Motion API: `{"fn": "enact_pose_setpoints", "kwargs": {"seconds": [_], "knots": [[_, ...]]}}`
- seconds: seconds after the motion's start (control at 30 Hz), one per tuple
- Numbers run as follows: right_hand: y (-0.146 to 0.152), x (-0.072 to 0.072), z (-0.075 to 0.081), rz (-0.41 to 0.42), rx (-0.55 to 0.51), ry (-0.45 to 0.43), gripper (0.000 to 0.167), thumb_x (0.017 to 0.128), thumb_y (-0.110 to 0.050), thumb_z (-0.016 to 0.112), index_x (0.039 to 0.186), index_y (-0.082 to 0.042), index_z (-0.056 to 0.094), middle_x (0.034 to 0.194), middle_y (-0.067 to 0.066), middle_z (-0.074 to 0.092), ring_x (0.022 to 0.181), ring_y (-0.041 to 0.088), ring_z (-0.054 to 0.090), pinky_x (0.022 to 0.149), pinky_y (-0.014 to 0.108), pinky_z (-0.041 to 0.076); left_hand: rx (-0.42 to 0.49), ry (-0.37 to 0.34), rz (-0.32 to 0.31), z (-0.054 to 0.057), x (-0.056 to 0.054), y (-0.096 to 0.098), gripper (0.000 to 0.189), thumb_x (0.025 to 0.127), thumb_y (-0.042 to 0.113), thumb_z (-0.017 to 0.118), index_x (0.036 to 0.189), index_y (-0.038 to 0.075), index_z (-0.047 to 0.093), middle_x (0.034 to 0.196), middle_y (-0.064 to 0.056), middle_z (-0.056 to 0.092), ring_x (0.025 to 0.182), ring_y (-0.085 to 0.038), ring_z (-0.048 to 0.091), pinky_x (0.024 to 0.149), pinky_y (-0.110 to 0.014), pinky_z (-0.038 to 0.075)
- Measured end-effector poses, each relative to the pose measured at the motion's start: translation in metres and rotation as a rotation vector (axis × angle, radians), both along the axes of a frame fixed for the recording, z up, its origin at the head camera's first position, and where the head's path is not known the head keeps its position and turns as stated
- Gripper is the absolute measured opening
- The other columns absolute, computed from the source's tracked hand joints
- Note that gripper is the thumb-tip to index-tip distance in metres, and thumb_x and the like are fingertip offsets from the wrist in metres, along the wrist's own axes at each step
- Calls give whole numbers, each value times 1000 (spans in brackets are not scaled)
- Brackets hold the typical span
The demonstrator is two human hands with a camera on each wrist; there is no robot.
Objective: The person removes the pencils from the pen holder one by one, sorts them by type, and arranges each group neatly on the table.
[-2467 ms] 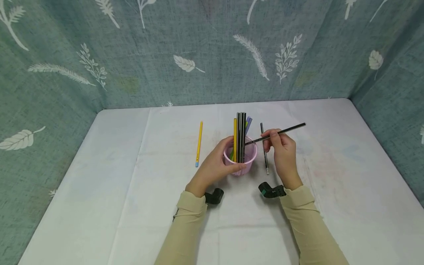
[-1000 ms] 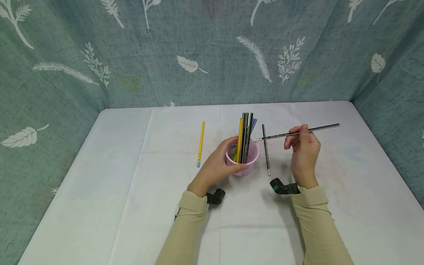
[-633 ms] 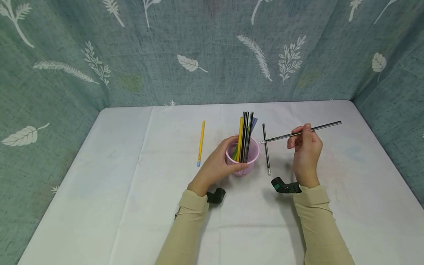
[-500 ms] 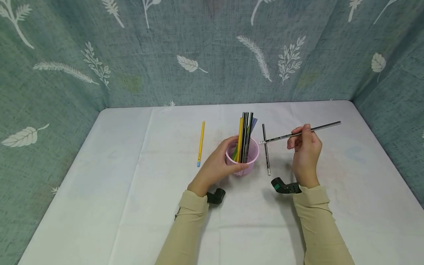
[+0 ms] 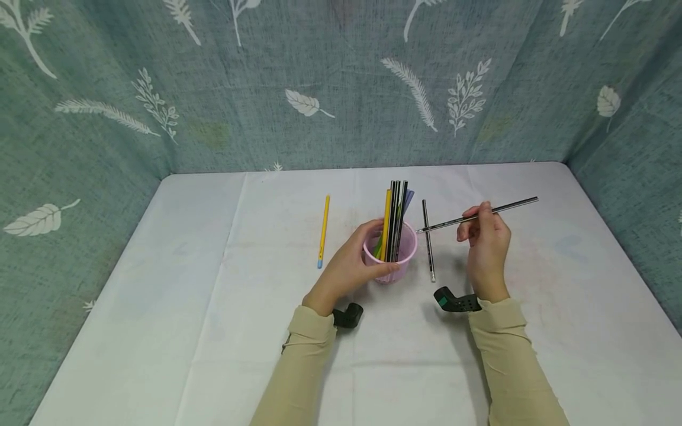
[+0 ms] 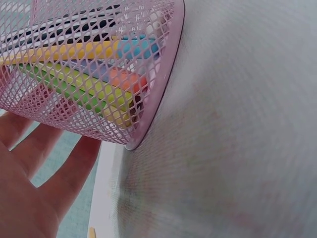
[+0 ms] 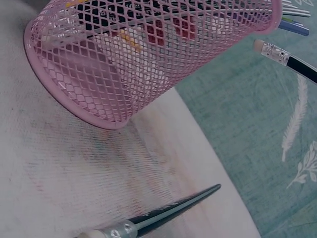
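Note:
A pink mesh pencil cup (image 5: pixel 407 251) stands on the table, and my left hand (image 5: pixel 346 260) grips it round its left side, thumb across the front. Inside are several black pencils (image 5: pixel 396 213), a yellow pencil (image 5: pixel 386 222), a purple pencil (image 5: pixel 408 198) and green ones. The left wrist view shows their eraser ends at the cup's base (image 6: pixel 161 89). My right hand (image 5: pixel 487 251) pinches a black pencil (image 5: pixel 514 205) between thumb and fingers, nearly level. Its eraser end (image 7: pixel 270 49) points at the cup, just outside the rim in the right wrist view.
Another black pencil (image 5: pixel 428 242) lies on the table between the cup and my right hand, under the held one. To the cup's left lies a yellow pencil (image 5: pixel 323 231) with a blue end. A leaf-patterned curtain (image 5: pixel 341 118) borders the white table (image 5: pixel 160 296).
My right hand has moved right, drawing the pencil's eraser end from over the cup to just outside its rim. Over the last half second it has come slightly back left. My left hand stays on the cup.

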State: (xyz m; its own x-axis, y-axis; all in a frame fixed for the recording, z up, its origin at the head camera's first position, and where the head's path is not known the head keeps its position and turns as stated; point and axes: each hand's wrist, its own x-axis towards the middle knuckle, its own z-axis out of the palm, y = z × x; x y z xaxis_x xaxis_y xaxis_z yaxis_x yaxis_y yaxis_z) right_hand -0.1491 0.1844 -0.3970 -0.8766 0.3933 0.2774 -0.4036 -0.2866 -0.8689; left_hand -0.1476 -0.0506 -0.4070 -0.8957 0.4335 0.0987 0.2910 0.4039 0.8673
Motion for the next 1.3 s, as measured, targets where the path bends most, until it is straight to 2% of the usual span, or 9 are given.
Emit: {"fn": "enact_pose_setpoints", "kwargs": {"seconds": [0.1,0.23,0.3,0.53,0.7,0.8,0.93,1.07,1.3], "knots": [[-2,-1,-6,0,33,-33,35,92,-29,48,80,4,53,50,10,42,47,19,40,52,26,37,6,-25,-4,10,5,0,81,68,42,74,135,33,29,131,9,41,120,-11,39,98,-41,30],[-7,-2,-11,12,87,-81,36,92,-30,47,82,3,52,52,11,43,49,20,41,53,27,36,14,-39,-8,30,15,0,79,71,34,74,136,25,30,132,3,42,121,-17,39,99,-42,29],[-10,0,-9,18,119,-102,36,93,-31,46,82,2,52,53,11,43,49,21,41,53,27,36,12,-42,-9,34,17,1,78,72,33,74,136,24,31,132,2,42,121,-18,39,99,-42,30],[-12,10,1,22,178,-134,40,95,-31,39,83,5,50,55,13,43,52,22,40,55,28,36,11,-46,-8,0,1,1,84,66,43,76,135,33,29,132,7,41,120,-13,39,98,-42,30],[2,2,-9,31,124,-155,49,94,-38,38,86,8,55,55,13,46,52,22,42,55,28,36,9,-10,4,-3,0,1,83,64,53,73,133,42,27,129,15,41,118,-5,39,98,-40,31],[10,-2,-13,34,110,-205,46,91,-38,45,88,7,55,60,12,50,55,21,46,56,26,41,15,5,12,-3,0,0,82,63,55,72,132,43,28,128,17,41,117,-3,39,97,-40,31],[17,-3,-15,81,152,-249,39,88,-30,55,102,6,55,79,15,60,69,22,58,58,24,47,19,10,13,-3,0,0,82,63,55,72,131,42,28,128,16,41,117,-4,39,97,-40,32],[21,-4,-16,121,192,-253,37,86,-22,59,113,2,54,95,15,64,82,22,63,62,23,49,17,11,11,-3,0,0,82,63,56,71,131,43,28,128,17,41,117,-3,38,97,-40,31],[26,-5,-17,79,161,-281,40,85,-24,59,111,6,55,86,12,64,76,20,63,59,23,49,20,23,11,-5,-2,1,81,63,56,71,131,43,29,127,17,41,116,-3,39,96,-40,32]]}}
